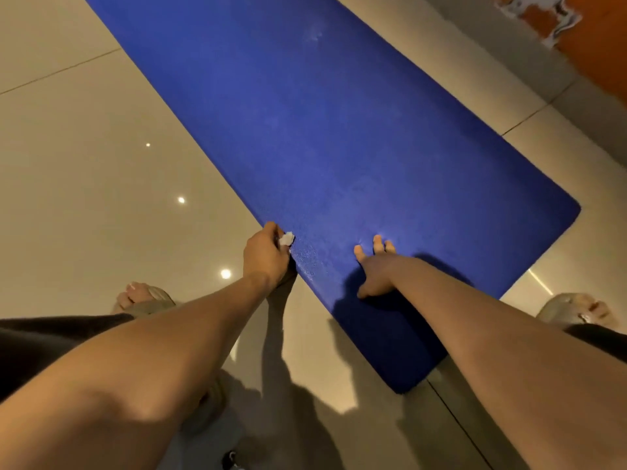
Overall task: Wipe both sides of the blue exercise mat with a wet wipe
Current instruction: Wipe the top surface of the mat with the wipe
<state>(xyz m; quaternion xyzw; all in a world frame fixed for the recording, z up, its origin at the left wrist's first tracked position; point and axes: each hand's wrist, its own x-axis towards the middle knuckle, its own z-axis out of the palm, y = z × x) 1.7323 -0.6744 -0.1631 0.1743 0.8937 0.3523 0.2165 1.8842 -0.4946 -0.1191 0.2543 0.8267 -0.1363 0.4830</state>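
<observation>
The left hand (pixel 264 256) is curled round a small wadded wipe (pixel 286 238), right at the mat's (pixel 339 130) long near edge. The right hand (pixel 375 269) lies open, its spread fingers pressing the blue surface near the short end and dimpling it. The mat lies flat on the glossy tile floor (pixel 84 147).

Risks, as I judge them:
- The wad is so small that strokes could leave strips unwiped, or it could slip from the fingers.
- If the right hand eases off, the mat may slide or bunch on the slick tiles.
</observation>
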